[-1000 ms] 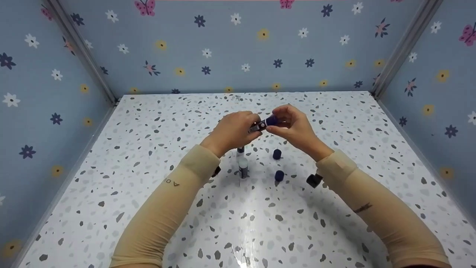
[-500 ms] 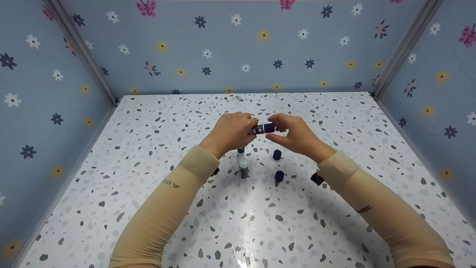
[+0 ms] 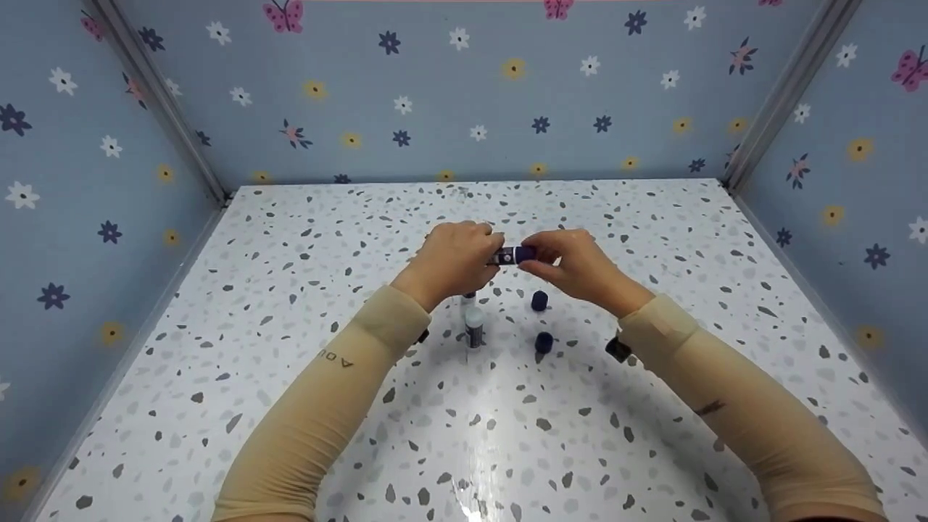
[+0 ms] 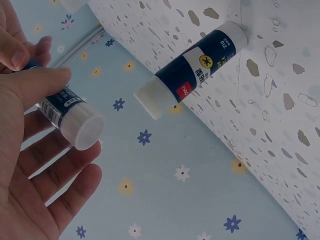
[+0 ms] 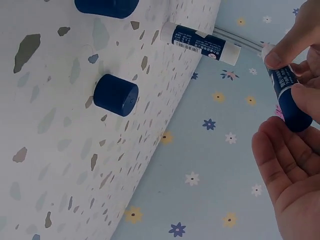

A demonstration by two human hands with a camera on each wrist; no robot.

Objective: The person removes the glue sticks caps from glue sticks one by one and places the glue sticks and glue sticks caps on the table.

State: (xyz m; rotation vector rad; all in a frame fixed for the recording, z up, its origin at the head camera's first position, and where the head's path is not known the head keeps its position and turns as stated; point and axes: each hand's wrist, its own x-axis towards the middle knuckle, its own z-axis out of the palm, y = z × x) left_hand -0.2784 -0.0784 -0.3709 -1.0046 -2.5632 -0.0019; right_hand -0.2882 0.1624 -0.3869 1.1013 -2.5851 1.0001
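My left hand (image 3: 458, 257) holds a navy-and-white glue stick (image 4: 62, 107) above the table, thumb pressed on its labelled barrel and the other fingers under it. The stick lies roughly level in the head view, its navy cap (image 3: 526, 254) pointing right. At that cap, my right hand (image 3: 573, 261) pinches with thumb and fingers; the right wrist view shows the thumb on the cap (image 5: 296, 116) too. Below the hands, a capless-looking glue stick (image 3: 474, 330) with a whitish top stands upright. Another glue stick (image 3: 469, 298) stands behind it, partly hidden by the left hand.
Two loose navy caps sit on the speckled table (image 3: 464, 435), a far cap (image 3: 539, 301) and a nearer cap (image 3: 544, 343), right of the standing sticks. Flower-patterned panels (image 3: 435, 87) enclose the table at the back and both sides.
The held glue stick has swung from tilted to nearly level. My right fingers loosened from the cap half a second ago and now grip it again. The standing sticks and loose caps stayed put.
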